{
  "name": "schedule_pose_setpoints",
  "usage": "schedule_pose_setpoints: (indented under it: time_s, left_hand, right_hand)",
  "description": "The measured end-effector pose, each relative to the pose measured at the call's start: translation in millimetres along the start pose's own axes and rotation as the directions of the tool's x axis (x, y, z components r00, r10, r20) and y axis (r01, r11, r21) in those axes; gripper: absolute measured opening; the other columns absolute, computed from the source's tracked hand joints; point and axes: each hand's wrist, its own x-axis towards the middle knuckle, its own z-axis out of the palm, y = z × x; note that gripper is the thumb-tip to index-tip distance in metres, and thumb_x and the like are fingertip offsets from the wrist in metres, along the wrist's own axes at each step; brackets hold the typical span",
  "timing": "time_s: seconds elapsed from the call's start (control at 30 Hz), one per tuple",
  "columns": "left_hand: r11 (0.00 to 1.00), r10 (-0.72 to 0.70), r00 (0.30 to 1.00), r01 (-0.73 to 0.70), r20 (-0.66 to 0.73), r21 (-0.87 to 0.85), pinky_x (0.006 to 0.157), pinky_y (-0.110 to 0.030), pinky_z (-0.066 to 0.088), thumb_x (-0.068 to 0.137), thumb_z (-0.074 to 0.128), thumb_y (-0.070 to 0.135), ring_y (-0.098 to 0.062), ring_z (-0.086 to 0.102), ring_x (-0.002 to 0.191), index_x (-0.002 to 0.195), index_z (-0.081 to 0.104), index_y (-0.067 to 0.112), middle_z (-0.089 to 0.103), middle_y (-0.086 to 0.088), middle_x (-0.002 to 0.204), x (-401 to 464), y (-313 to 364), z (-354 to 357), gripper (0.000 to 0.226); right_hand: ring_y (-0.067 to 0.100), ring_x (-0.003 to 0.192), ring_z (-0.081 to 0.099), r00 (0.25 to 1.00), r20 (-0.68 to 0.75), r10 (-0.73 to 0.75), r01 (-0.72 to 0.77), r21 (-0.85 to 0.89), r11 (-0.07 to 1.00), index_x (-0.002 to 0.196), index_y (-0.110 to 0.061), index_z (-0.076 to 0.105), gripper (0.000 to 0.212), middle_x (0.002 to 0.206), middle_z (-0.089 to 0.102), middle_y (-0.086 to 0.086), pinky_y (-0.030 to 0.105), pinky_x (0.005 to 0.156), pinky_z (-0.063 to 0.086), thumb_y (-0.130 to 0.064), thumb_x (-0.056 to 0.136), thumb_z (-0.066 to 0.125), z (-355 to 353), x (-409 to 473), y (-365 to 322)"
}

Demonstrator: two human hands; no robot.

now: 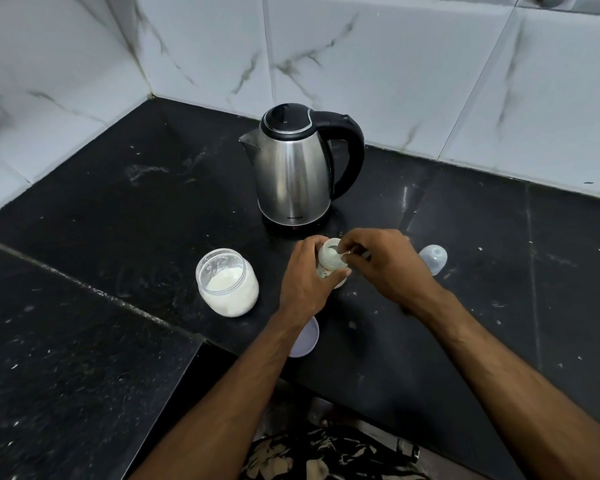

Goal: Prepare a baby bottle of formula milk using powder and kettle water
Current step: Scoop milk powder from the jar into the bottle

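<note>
Step in hand: judged to be dosing powder into the baby bottle, which you hold tilted above the black counter in front of the kettle.
Left-hand grip: your left hand is wrapped round the bottle body, fingers curled on it below the open mouth. Keep this clamp firm and bring the bottle more upright before tipping anything in.
Right-hand grip: your right hand pinches a small item at the bottle mouth. It looks like a scoop, but it is too small to tell for certain.
Delivery: keep the pinched item directly over the mouth, touching or just above the rim, so powder does not fall outside your left-hand grip.
Powder source: the open powder jar stands to the left of your left hand, near enough to reach. Its lid lies under your left wrist.
Bottle cap: the clear cap lies just beyond your right hand; do not knock it.
Risk: spill onto the counter if the bottle tilts further.
</note>
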Motion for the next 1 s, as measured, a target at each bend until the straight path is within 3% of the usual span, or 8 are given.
schedule_pose_setpoints:
  time_s: [0.13, 0.37, 0.5, 0.6, 0.73, 0.83, 0.93, 1.0]
  left_hand:
    - [1.000, -0.005, 1.000, 0.005, -0.002, -0.001, 0.090, -0.032, 0.052, 0.072, 0.087, 0.030, -0.006, 0.055, 0.106, 0.117, 0.054, 0.027, 0.055, 0.010, 0.117, 0.2, 0.7, -0.3, 0.055]
    - [0.999, -0.022, 1.000, 0.022, 0.005, -0.031, 0.091, -0.037, 0.053, 0.072, 0.085, 0.033, -0.004, 0.056, 0.106, 0.114, 0.053, 0.032, 0.054, 0.014, 0.116, -4.0, 0.6, 2.3, 0.053]
    - [0.999, -0.018, 1.000, 0.017, -0.010, -0.044, 0.090, -0.041, 0.053, 0.071, 0.082, 0.038, -0.004, 0.057, 0.105, 0.114, 0.053, 0.033, 0.055, 0.014, 0.116, -1.4, 0.8, 1.5, 0.053]
    - [0.999, -0.022, 1.000, 0.021, -0.015, -0.038, 0.091, -0.039, 0.053, 0.071, 0.085, 0.033, -0.004, 0.057, 0.105, 0.114, 0.053, 0.032, 0.055, 0.013, 0.117, -0.3, 0.7, 0.4, 0.054]
    - [0.999, -0.011, 1.000, 0.011, -0.011, -0.030, 0.089, -0.038, 0.054, 0.072, 0.085, 0.033, -0.005, 0.057, 0.105, 0.116, 0.055, 0.029, 0.055, 0.012, 0.117, -1.6, -0.7, 1.2, 0.054]
    - [0.999, -0.008, 1.000, 0.008, -0.013, -0.032, 0.090, -0.037, 0.053, 0.072, 0.086, 0.031, -0.004, 0.056, 0.105, 0.116, 0.055, 0.027, 0.056, 0.012, 0.116, -1.1, 0.5, 0.7, 0.054]
    - [1.000, -0.010, 1.000, 0.009, -0.005, -0.017, 0.091, -0.038, 0.053, 0.071, 0.085, 0.032, -0.005, 0.056, 0.107, 0.116, 0.054, 0.029, 0.055, 0.012, 0.117, -0.8, 0.0, 0.2, 0.054]
    - [1.000, -0.012, 1.000, 0.012, 0.000, -0.015, 0.091, -0.036, 0.053, 0.072, 0.086, 0.031, -0.005, 0.055, 0.107, 0.116, 0.054, 0.029, 0.055, 0.012, 0.117, -0.9, -0.2, 0.5, 0.055]
  right_hand:
    - [0.015, 0.077, 0.066, 0.995, -0.101, -0.005, 0.007, 0.026, 1.000, 0.097, -0.013, 0.071, 0.010, 0.087, 0.073, 0.000, 0.034, 0.072, 0.056, -0.011, 0.088, 0.069, -2.7, 2.3, -1.4]
    - [0.016, 0.077, 0.067, 0.994, -0.112, 0.001, 0.002, 0.033, 0.999, 0.096, -0.015, 0.071, 0.011, 0.087, 0.072, -0.002, 0.036, 0.071, 0.057, -0.010, 0.086, 0.071, 2.3, -3.2, 2.9]
    - [0.016, 0.080, 0.068, 0.997, -0.017, 0.070, -0.069, 0.061, 0.996, 0.095, -0.015, 0.072, 0.011, 0.088, 0.073, -0.002, 0.031, 0.074, 0.056, -0.009, 0.086, 0.072, 0.6, 1.7, 3.1]
    - [0.015, 0.076, 0.068, 0.992, -0.116, 0.047, -0.034, 0.109, 0.993, 0.093, -0.013, 0.072, 0.012, 0.085, 0.072, -0.002, 0.034, 0.072, 0.057, -0.006, 0.084, 0.072, -0.4, 3.3, 1.0]
    - [0.015, 0.079, 0.067, 0.998, -0.045, 0.050, -0.046, 0.081, 0.996, 0.096, -0.015, 0.072, 0.011, 0.088, 0.072, -0.001, 0.036, 0.075, 0.057, -0.009, 0.086, 0.072, 2.0, -0.1, 0.2]
    - [0.015, 0.078, 0.067, 0.992, -0.124, 0.014, -0.002, 0.098, 0.995, 0.095, -0.014, 0.071, 0.012, 0.089, 0.072, -0.001, 0.032, 0.072, 0.056, -0.007, 0.085, 0.072, 0.9, -1.0, -1.2]
    - [0.017, 0.084, 0.067, 0.998, 0.019, 0.055, -0.056, 0.055, 0.997, 0.097, -0.014, 0.071, 0.011, 0.094, 0.072, 0.001, 0.030, 0.077, 0.054, -0.010, 0.087, 0.071, 1.8, 0.9, 0.1]
    - [0.016, 0.083, 0.066, 0.998, -0.022, 0.051, -0.049, 0.054, 0.997, 0.097, -0.014, 0.072, 0.012, 0.093, 0.072, 0.001, 0.029, 0.076, 0.053, -0.009, 0.086, 0.071, 1.7, -0.1, -1.1]
